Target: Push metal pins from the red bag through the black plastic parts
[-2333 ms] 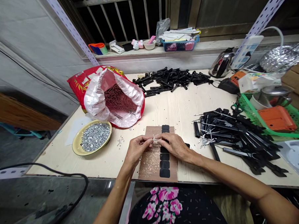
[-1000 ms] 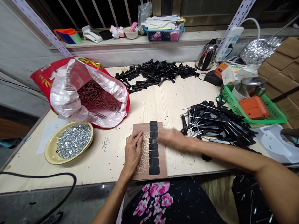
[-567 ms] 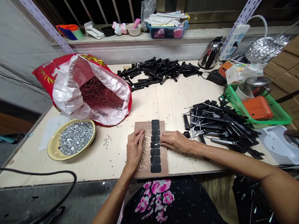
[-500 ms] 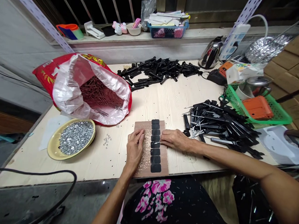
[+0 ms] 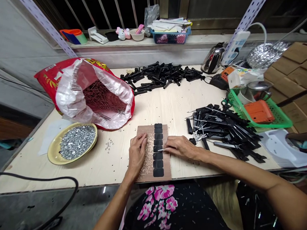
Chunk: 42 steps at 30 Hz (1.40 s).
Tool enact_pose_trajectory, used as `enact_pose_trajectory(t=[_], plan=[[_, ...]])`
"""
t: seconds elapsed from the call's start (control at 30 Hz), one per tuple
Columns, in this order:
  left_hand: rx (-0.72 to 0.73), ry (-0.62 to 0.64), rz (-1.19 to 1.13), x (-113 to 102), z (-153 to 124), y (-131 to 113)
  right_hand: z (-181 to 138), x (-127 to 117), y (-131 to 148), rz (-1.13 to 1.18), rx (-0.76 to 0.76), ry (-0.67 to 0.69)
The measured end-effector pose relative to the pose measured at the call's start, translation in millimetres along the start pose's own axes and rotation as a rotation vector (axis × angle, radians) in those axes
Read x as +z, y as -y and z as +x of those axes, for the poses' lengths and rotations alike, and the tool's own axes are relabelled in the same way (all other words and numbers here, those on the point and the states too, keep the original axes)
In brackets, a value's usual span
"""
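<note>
A brown board (image 5: 166, 169) lies at the table's front edge, bearing a column of several black rounded pads (image 5: 158, 172) and a scatter of pale little bits (image 5: 148, 152). My left hand (image 5: 137, 151) rests on the board's left side, fingers curled together near the bits; whatever is between the fingertips is hidden. From the right, my right hand (image 5: 179, 146) reaches over the board with its fingers pinched on a thin metal piece (image 5: 160, 150). That piece's tip lies over a pad near the column's middle; its full shape is hidden.
Left stand a yellow bowl of metal washers (image 5: 77, 142) and a red sack of dark screws (image 5: 100, 97). Black plastic parts (image 5: 162, 74) lie at the back. To the right are black pieces with metal rods (image 5: 226, 128) and a green basket (image 5: 280, 117).
The view has shifted slightly. My right hand's metal piece sits slightly lower against the pads; my left hand keeps its place on the board.
</note>
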<state>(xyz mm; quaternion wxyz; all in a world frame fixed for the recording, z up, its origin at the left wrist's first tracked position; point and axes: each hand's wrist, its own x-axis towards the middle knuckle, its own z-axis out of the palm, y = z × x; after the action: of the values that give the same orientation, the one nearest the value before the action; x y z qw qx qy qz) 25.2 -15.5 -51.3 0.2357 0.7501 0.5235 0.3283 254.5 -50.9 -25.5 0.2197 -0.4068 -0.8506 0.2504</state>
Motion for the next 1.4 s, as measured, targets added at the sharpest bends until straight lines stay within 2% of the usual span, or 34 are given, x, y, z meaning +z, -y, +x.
enact_pose_trajectory(t=[0.2,0.37,0.53,0.63,0.7,0.73,0.83,0.9,0.93,1.03,1.13,1.2,1.27,1.33,1.4], plan=[[0.009,0.001,-0.009,0,0,0,-1,9,1,0.020,0.013,-0.004],[-0.003,0.004,0.004,0,0,-1,1,6,-3,0.014,0.010,-0.002],[0.008,0.003,0.010,-1,1,-2,4,12,2,-0.092,0.056,-0.047],[0.022,0.002,0.011,-1,1,2,-1,13,20,-0.193,-0.065,0.023],[0.022,-0.014,0.022,-1,3,7,-4,3,30,-0.221,-0.184,0.107],[0.021,-0.014,0.027,-1,4,10,-6,-6,31,-0.239,-0.186,0.106],[0.008,-0.027,0.017,0,6,18,-15,-44,20,-0.343,0.040,-0.105],[0.009,-0.036,0.001,0,6,21,-26,-71,2,-0.422,0.235,-0.256],[0.014,-0.042,-0.004,0,5,22,-33,-82,-9,-0.467,0.318,-0.282],[0.025,-0.078,-0.001,-1,4,24,-53,-106,-39,-0.615,0.497,-0.252],[0.047,-0.095,0.014,-2,2,26,-60,-122,-56,-0.715,0.566,-0.144],[0.064,-0.082,0.029,-3,1,28,-48,-130,-60,-0.759,0.564,-0.133],[0.086,-0.067,0.040,-4,-1,30,-19,-135,-63,-0.761,0.515,-0.174],[0.119,-0.066,0.038,-4,-2,33,28,-133,-67,-0.711,0.437,-0.207],[0.146,-0.085,0.014,-1,-2,34,86,-123,-74,-0.624,0.362,-0.183]])
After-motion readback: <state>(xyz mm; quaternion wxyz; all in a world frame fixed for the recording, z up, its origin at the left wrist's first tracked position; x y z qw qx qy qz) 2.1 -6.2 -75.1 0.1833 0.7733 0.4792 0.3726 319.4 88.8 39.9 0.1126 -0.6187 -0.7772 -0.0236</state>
